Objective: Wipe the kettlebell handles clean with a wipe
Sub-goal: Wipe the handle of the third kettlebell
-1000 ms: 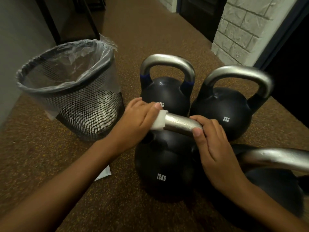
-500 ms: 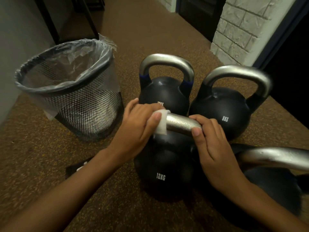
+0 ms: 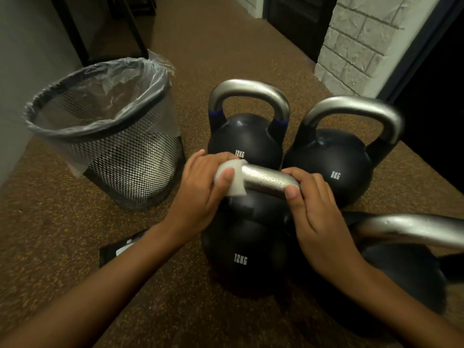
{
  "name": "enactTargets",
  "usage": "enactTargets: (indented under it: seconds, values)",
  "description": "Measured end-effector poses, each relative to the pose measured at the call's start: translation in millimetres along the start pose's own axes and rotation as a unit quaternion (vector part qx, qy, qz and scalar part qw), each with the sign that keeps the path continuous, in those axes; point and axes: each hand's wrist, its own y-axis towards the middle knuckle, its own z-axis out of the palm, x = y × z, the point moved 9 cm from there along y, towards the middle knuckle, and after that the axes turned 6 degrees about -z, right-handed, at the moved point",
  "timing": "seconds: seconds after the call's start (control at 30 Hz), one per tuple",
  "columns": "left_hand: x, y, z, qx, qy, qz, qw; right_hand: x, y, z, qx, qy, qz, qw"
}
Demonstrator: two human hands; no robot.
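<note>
The floor (image 3: pixel 62 234) is a brown, speckled, coarse-grained mat surface. Four black kettlebells with bare metal handles stand on it in a tight cluster. Taking the near kettlebell (image 3: pixel 241 259), marked 12KG, as the centre, the far kettlebell (image 3: pixel 246 141), also marked 12KG, stands at 12 o'clock. The 8KG kettlebell (image 3: pixel 331 167) stands between 1 and 2 o'clock, just beside the far one. The fourth kettlebell (image 3: pixel 406 272) stands at 3 o'clock, its handle running out to the frame edge. At 10 o'clock stands a black mesh bin (image 3: pixel 130 172) with a clear plastic liner (image 3: pixel 100 96) folded over its rim. At 9 o'clock a dark flat packet (image 3: pixel 118 252) lies on the floor, only partly in view.
</note>
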Motion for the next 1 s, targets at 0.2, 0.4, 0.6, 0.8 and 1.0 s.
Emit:
enactTargets:
  seconds: [0.2, 0.4, 0.6, 0.8, 1.0]
  values:
    - [-12, 15, 4, 0.027, 0.048, -0.047, 0.997, 1, 0, 0, 0.000, -0.004, 0.003, 1.000]
    - [-25, -9, 2, 0.007, 0.065, 0.092, 0.994, 0, 0, 0, 0.013, -0.008, 0.008, 1.000]
    - [9, -10, -8, -0.034, -0.052, -0.020, 0.998, 1, 0, -1, 0.001, -0.010, 0.004, 1.000]
    - [-8, -14, -1, -0.031, -0.045, 0.143, 0.988, -1, 0, 1, 0.005, -0.006, 0.004, 1.000]
    - [42, -27, -11, -0.103, -0.085, 0.050, 0.990, -1, 0, 0, -0.007, -0.006, 0.000, 1.000]
